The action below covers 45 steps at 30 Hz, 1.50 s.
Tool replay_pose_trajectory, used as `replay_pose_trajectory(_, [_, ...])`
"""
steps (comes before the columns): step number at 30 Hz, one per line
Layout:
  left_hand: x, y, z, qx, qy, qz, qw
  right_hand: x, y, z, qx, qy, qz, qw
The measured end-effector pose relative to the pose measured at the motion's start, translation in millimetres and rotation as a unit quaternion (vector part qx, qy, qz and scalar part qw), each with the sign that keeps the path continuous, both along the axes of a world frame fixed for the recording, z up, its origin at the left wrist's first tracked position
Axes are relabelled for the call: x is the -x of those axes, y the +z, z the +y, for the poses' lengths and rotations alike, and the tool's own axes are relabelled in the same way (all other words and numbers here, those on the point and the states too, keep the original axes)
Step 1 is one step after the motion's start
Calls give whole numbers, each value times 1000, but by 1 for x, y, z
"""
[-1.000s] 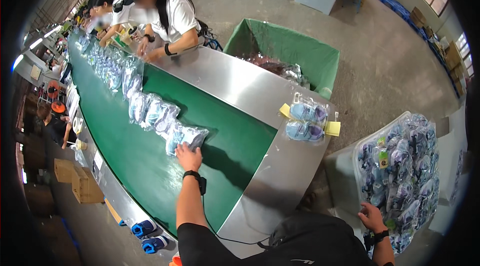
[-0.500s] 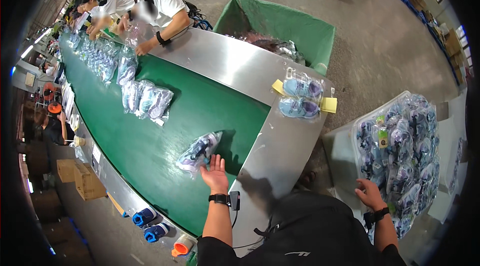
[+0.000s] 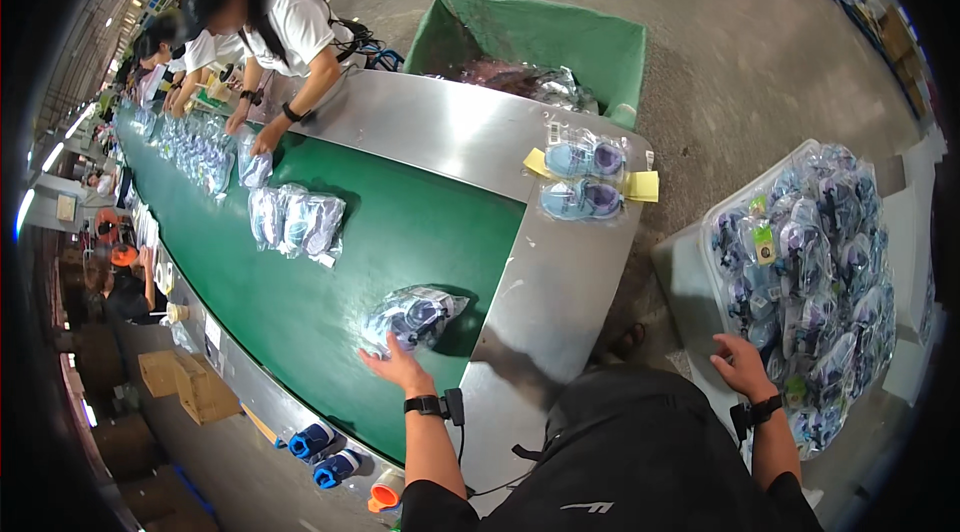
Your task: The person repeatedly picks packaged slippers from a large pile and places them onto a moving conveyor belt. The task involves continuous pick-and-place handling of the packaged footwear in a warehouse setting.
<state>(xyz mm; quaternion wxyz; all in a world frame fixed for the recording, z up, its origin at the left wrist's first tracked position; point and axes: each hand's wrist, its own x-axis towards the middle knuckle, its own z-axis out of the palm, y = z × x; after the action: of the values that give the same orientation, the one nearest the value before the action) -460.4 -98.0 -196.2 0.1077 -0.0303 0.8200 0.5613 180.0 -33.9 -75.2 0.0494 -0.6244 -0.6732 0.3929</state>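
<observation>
A clear plastic bag with a pair of shoes in it lies on the green conveyor belt close to its near end. My left hand is open, palm up and fingers spread, with its fingertips at the near edge of that bag; whether they bear its weight I cannot tell. On my right, my right hand hangs beside a pale plastic bin heaped with bagged shoes. Its fingers are loosely bent and apart, and nothing shows in them.
More bagged shoes lie farther up the belt, where a co-worker handles another bag. A bagged blue pair with yellow slips sits on the metal edge. A green-lined bin stands beyond. Dark blue shoes and an orange-mouthed roll rest lower left.
The nearest bag has turned and lies flatter, nearer the belt's end. My left hand has moved left and down to the bag's near edge. My right hand stays by the bin.
</observation>
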Motion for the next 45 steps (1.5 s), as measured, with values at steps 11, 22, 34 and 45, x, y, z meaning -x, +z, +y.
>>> replay_pose_trajectory(11, [-21,-10,2,-105,-14,-252,962,7,11,6,-9,-30,42,999])
replay_pose_trajectory(22, [-124,78,86,-302,-337,-404,795,43,115,59,-143,52,52,987])
replay_pose_trajectory(34, [-269,163,138,-163,-534,-587,586,26,199,68,-355,200,10,913])
replay_pose_trajectory(45, [-395,220,166,-50,-512,-787,340,-52,252,42,-347,259,52,900])
